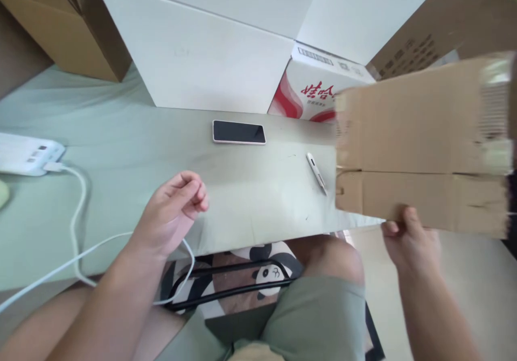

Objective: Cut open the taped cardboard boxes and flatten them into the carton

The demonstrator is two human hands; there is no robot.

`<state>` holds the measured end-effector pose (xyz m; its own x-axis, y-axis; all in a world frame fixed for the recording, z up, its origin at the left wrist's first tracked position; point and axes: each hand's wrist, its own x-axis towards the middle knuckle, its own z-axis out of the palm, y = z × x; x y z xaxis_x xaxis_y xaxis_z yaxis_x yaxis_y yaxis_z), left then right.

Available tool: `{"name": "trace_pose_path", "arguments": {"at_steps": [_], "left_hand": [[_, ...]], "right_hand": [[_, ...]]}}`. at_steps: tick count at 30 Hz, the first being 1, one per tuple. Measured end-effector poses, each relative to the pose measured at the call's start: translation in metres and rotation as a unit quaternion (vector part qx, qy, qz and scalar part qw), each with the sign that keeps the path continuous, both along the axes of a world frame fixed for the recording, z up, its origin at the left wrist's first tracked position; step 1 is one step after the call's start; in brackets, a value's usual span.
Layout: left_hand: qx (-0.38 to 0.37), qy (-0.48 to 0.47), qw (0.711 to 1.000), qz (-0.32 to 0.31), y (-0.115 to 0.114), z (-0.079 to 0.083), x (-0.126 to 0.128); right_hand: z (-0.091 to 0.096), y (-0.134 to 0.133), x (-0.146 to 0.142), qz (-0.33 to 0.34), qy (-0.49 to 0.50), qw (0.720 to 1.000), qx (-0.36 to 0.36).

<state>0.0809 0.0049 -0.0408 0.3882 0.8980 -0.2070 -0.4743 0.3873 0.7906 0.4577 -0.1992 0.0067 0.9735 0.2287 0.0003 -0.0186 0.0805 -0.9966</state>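
My right hand (412, 242) pinches the lower edge of a flattened piece of cardboard (407, 118), thumb on the near face and the other fingers partly behind it. The cardboard is held up off the right end of the table, with creases, slits and shiny tape along its right side. My left hand (173, 207) hovers over the near part of the table, fingers curled in against the thumb, and nothing shows in it. Between the hands, a white utility knife (316, 173) lies on the tablecloth, close to the cardboard's left edge. Farther back lies a phone (239, 132), dark screen up.
White boxes (210, 54) stand along the back, beside a red and white carton (311, 89). Brown cardboard boxes (81, 32) fill the far left corner. A white power bank (30, 153) with a white cable (76, 215) lies at left, the cable running near my left arm.
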Motion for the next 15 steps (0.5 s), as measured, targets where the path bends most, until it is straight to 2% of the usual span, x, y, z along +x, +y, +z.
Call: {"name": "trace_pose_path", "arguments": {"at_steps": [3,7,10,13,15], "left_hand": [[0.009,0.033,0.999,-0.017,0.0,-0.002,0.006],[-0.02,0.098,0.995,-0.008,0.001,-0.004,0.015],[-0.03,0.134,0.99,-0.011,0.003,-0.008,0.016],[-0.021,0.15,0.988,-0.034,0.005,-0.012,0.012],[-0.015,0.152,0.987,-0.042,0.006,-0.013,0.009]], "right_hand": [[0.0,0.009,0.041,-0.073,-0.024,0.997,-0.031],[-0.001,0.057,0.093,-0.101,-0.05,0.991,-0.071],[0.012,0.112,0.131,-0.077,-0.071,0.99,-0.094],[0.026,0.168,0.162,-0.015,-0.09,0.99,-0.106],[0.026,0.191,0.171,0.05,-0.099,0.986,-0.125]]}}
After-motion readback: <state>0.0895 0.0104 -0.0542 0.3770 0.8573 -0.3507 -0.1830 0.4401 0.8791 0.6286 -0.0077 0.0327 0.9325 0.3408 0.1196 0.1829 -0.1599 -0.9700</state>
